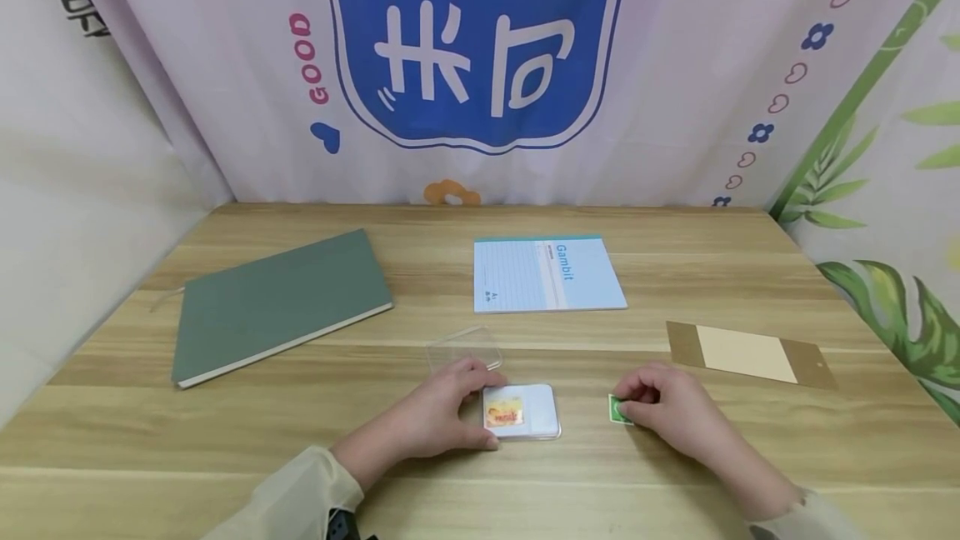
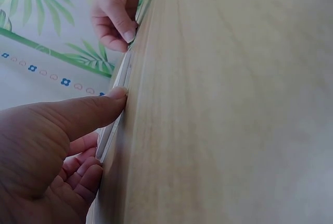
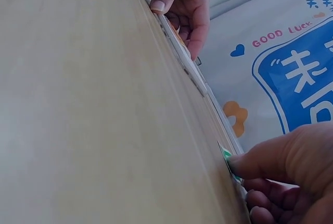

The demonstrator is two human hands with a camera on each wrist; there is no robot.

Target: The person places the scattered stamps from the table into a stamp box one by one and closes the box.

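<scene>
Pinching a green card (image 1: 617, 411) between thumb and fingers of the right hand (image 1: 667, 408), at the near side of the table (image 1: 570, 494). Lying right of the flat clear case (image 1: 557, 433), apart, roughly along its long axis. Gripping the case's left end with fingers of the left hand (image 1: 442, 411). Inside: white insert (image 1: 540, 408), yellow-and-red piece (image 1: 504, 412) on top.

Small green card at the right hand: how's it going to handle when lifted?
Probably very light: the green card is small and thin. Likely bends under a hard pinch, as its edge shows little thickness. Shouldn't roll, given its flat, straight-sided shape.
</scene>
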